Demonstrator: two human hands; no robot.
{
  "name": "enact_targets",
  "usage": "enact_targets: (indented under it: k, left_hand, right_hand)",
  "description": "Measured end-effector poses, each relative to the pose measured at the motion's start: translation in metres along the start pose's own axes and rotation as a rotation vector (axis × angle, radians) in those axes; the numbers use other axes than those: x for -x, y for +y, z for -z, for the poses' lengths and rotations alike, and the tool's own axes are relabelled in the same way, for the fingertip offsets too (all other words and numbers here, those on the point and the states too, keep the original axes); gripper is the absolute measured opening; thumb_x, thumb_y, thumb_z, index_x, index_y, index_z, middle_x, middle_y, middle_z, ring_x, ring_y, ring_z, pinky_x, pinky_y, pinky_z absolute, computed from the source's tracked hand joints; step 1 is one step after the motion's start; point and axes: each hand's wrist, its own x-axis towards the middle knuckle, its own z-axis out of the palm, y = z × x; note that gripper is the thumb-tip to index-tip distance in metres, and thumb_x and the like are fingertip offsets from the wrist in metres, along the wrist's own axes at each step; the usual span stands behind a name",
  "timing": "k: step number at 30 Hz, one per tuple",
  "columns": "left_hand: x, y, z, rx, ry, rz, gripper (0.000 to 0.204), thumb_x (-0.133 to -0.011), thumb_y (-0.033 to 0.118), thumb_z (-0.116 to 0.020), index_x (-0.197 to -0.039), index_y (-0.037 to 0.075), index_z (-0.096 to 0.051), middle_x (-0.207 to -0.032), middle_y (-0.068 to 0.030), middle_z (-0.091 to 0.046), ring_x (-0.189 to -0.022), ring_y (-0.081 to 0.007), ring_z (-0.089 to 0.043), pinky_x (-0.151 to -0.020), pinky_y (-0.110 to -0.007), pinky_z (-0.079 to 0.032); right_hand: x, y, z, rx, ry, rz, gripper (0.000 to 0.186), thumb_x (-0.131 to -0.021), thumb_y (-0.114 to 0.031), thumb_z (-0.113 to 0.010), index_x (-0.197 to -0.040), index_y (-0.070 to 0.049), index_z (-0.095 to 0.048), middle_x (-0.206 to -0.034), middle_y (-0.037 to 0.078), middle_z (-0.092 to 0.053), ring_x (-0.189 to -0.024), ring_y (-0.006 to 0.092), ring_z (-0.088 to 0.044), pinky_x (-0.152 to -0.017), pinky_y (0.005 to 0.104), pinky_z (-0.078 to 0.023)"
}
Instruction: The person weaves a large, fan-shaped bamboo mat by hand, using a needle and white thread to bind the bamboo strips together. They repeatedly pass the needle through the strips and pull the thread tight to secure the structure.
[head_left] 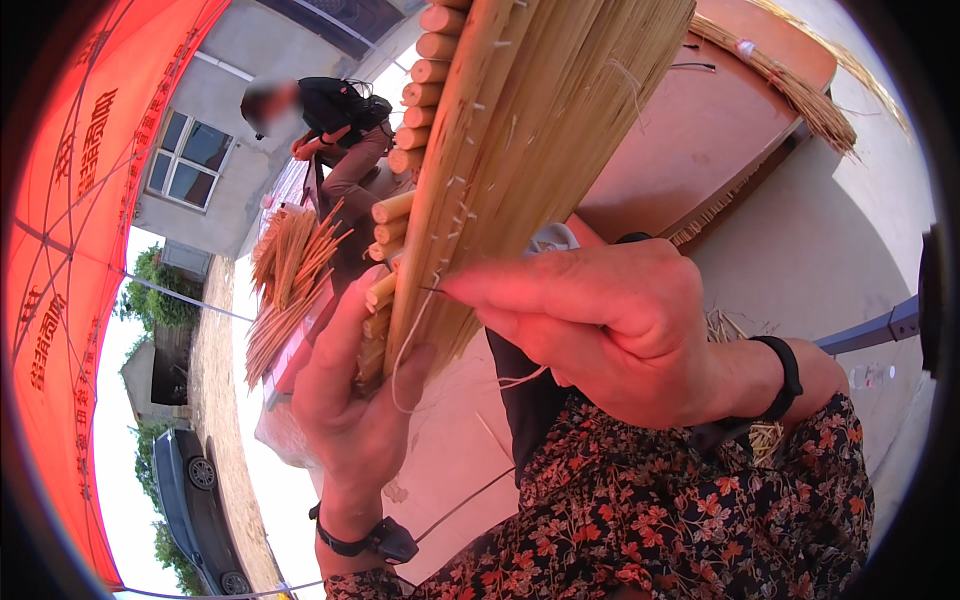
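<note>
A red canopy fills the far left; a reddish table lies far right. Near centre, the bound straw panel stands upright. The left hand cups its lower edge, fingers curled. The right hand pinches a needle with pale thread; pulled crooked, that thread could snag or snap. Another person works beyond.
</note>
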Motion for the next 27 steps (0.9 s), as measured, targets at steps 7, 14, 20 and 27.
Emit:
enact_targets:
  k: [7,14,20,27]
  left_hand:
    - [0.001,0.012,-0.005,-0.162,-0.077,-0.063,0.056,-0.077,-0.014,-0.067,-0.130,-0.001,-0.054,-0.122,-0.0166,-0.062,-0.109,-0.0224,-0.062,-0.093,-0.030,-0.049]
    - [0.025,0.020,-0.061,-0.235,-0.212,-0.307,0.048,-0.071,-0.010,-0.070,-0.116,0.004,-0.066,-0.109,-0.0221,-0.066,-0.093,-0.0312,-0.069,-0.082,-0.033,-0.056]
    - [0.047,0.016,-0.115,-0.342,-0.419,-0.463,0.039,-0.077,0.007,-0.068,-0.115,0.014,-0.070,-0.112,-0.0197,-0.064,-0.095,-0.0355,-0.067,-0.082,-0.038,-0.058]
    - [0.057,0.017,-0.127,-0.400,-0.509,-0.524,0.036,-0.079,0.010,-0.068,-0.114,0.015,-0.070,-0.110,-0.0203,-0.065,-0.097,-0.0348,-0.067,-0.084,-0.039,-0.057]
  right_hand:
    - [0.014,-0.005,0.005,-0.014,0.053,-0.026,0.029,-0.083,0.009,-0.060,-0.110,0.002,-0.068,-0.070,0.008,-0.068,-0.051,0.0078,-0.056,-0.050,0.0217,-0.045]
    - [0.074,-0.062,0.052,0.045,0.026,-0.419,0.025,-0.082,0.008,-0.055,-0.104,0.008,-0.068,-0.064,0.007,-0.065,-0.045,0.0071,-0.055,-0.043,0.0208,-0.042]
    - [0.149,-0.075,0.072,-0.272,0.352,-0.975,0.020,-0.094,-0.007,-0.057,-0.110,0.001,-0.066,-0.077,-0.001,-0.065,-0.052,0.0004,-0.051,-0.045,0.0162,-0.038]
    - [0.185,-0.060,0.071,-0.341,0.403,-0.970,0.016,-0.094,-0.005,-0.059,-0.106,0.001,-0.068,-0.068,-0.001,-0.062,-0.049,0.0011,-0.048,-0.043,0.0177,-0.037]
